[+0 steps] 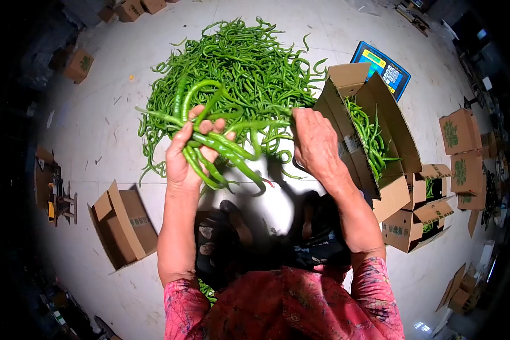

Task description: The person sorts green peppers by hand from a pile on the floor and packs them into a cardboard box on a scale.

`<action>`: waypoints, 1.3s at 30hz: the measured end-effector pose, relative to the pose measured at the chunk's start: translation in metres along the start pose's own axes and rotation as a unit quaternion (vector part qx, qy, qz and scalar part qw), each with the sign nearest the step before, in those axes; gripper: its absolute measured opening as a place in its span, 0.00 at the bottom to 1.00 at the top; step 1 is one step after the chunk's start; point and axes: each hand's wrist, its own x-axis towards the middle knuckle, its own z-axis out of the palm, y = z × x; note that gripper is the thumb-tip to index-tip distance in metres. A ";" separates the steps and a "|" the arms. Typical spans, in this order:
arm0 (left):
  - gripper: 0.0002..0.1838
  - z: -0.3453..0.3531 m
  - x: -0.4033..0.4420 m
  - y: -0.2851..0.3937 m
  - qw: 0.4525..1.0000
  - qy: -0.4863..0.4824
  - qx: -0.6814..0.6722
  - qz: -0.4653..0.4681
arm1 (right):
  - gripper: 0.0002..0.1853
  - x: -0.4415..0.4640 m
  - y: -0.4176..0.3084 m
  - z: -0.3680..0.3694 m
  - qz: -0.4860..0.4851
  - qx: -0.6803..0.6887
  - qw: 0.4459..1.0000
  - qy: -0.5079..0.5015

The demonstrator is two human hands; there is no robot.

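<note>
While the left hand (185, 153) clamps its fingers on long green peppers (224, 148) over the near side of a tangled green-pepper heap (238, 62), the right hand (316, 139) curls its fingers together left of an open brown cardboard box (399, 124); its hold I cannot tell.

Open floor (105, 136) leftward, pepper heap (249, 62) ahead, carton (398, 124) blocking right

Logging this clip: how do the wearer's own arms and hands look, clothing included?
The left sleeve and right sleeve are pinkish red with a darker mottled print, ending around the elbows. Below them the forearms are bare. The left hand and right hand wear no gloves, and no watch shows at either wrist.
</note>
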 end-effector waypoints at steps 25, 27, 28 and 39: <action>0.24 -0.004 -0.005 0.007 1.000 0.002 -0.013 0.021 | 0.23 0.005 0.024 -0.010 0.177 0.876 0.432 -0.116; 0.24 -0.002 -0.006 0.005 1.000 0.006 0.000 0.017 | 0.23 0.005 0.025 -0.011 0.194 0.867 0.446 -0.104; 0.25 -0.002 -0.006 0.004 1.000 0.009 0.006 0.014 | 0.23 0.004 0.026 -0.010 0.203 0.863 0.452 -0.098; 0.22 0.002 -0.006 0.003 1.000 0.019 0.002 0.005 | 0.11 0.003 0.038 -0.005 0.263 0.892 0.365 -0.050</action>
